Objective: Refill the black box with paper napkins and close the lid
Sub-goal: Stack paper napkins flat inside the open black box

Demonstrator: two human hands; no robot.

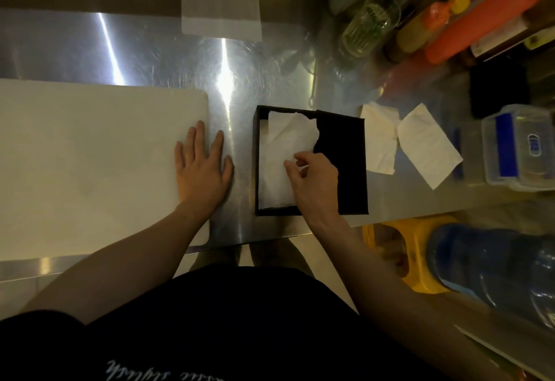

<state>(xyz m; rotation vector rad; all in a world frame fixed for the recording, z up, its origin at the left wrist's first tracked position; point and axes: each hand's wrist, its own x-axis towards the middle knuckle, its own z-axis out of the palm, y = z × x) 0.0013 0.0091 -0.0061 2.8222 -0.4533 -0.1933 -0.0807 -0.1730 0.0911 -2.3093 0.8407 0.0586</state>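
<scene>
A square black box (259, 158) sits on the steel counter, right of centre. White paper napkins (277, 170) lie in its left half, and a crumpled one (292, 132) sticks up near the far side. A black panel (342, 140), likely the lid, covers the right half. My right hand (312, 179) hovers over the box, thumb and fingers pinching the top napkin's edge. My left hand (201, 167) rests flat, fingers spread, on the counter beside a white board. Two loose napkins (380, 137) (428, 146) lie right of the box.
A large white cutting board (90, 164) fills the left. A folded paper sheet (220, 14) lies at the back. Sauce bottles (480, 23), a glass (369, 23) and a clear plastic container (522, 146) crowd the right. Below the counter edge are a yellow stool (414, 248) and blue water jug (492, 263).
</scene>
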